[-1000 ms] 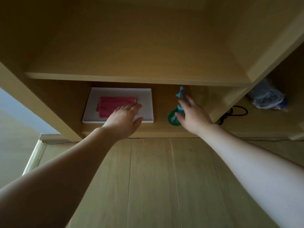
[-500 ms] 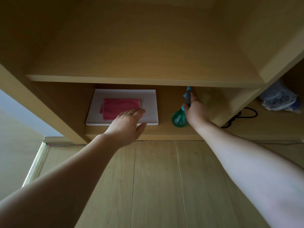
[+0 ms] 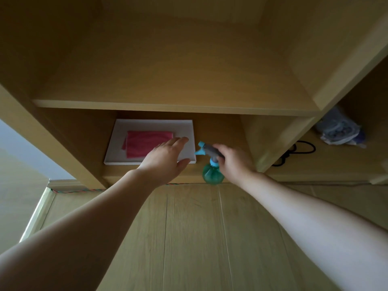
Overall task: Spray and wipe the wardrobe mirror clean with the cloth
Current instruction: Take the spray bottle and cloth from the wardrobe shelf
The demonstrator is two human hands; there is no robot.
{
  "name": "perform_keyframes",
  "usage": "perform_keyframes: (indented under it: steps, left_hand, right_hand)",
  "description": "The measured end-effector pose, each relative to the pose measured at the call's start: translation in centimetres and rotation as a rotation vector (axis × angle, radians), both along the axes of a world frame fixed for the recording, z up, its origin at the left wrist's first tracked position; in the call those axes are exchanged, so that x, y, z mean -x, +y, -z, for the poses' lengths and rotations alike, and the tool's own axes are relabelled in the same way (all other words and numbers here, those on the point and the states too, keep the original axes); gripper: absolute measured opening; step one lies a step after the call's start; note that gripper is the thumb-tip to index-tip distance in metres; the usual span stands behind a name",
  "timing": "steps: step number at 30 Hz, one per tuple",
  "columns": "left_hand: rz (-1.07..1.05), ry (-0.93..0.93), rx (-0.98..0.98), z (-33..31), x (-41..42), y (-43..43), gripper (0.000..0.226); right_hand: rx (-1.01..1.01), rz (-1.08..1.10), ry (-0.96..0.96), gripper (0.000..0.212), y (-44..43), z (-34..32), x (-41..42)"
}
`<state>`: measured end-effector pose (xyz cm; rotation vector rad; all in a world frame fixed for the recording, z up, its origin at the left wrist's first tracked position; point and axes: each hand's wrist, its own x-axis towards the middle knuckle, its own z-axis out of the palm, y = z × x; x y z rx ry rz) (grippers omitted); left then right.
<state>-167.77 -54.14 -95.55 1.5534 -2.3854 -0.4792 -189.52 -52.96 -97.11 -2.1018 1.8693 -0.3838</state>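
A folded pink cloth (image 3: 144,144) lies on a white tray (image 3: 117,143) on the bottom shelf of a wooden wardrobe. My left hand (image 3: 165,160) hovers over the tray's right front part, fingers spread, just right of the cloth and holding nothing. A green spray bottle (image 3: 212,174) with a blue-and-grey trigger head stands to the right of the tray, at the shelf's front edge. My right hand (image 3: 235,162) is closed around its neck and head. No mirror is in view.
An upper shelf (image 3: 168,107) overhangs the tray. A vertical divider (image 3: 279,141) stands right of the bottle. Beyond it lie a black cable (image 3: 302,148) and a bagged bundle (image 3: 340,131). Wooden floor (image 3: 199,238) stretches below the shelf.
My right hand closed on the spray bottle and drew it forward to the shelf's front edge, its nozzle now pointing left. My left hand edged slightly further over the tray.
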Motion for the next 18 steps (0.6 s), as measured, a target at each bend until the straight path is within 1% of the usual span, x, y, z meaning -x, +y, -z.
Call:
perform_keyframes:
  steps: [4,6,8,11,15,18]
  left_hand:
    - [-0.007,0.039,-0.05,-0.2,-0.2,0.0,0.069]
    - [-0.02,0.092,-0.089,-0.3,-0.7,0.0,0.071]
    - [-0.011,0.161,-0.135,-0.5,-1.3,0.2,0.068]
    - [-0.014,0.203,-0.181,-0.6,-2.2,0.7,0.055]
    - [-0.007,0.193,-0.221,-0.4,-4.1,1.3,0.02]
    - [-0.053,0.163,-0.218,-0.1,-5.7,1.7,0.01]
  right_hand:
    - [0.019,-0.136,-0.077,0.038,1.7,-0.4,-1.6]
    - [0.031,-0.183,-0.075,0.036,2.1,-0.5,-2.3]
    - [0.036,-0.218,-0.101,0.035,2.2,-0.7,-2.9]
    - [0.036,-0.294,-0.176,0.033,2.4,-0.9,-4.0]
    - [0.036,-0.349,-0.26,0.031,2.2,-0.7,-5.8]
    - [0.025,-0.397,-0.298,0.03,1.8,-0.2,-7.4]
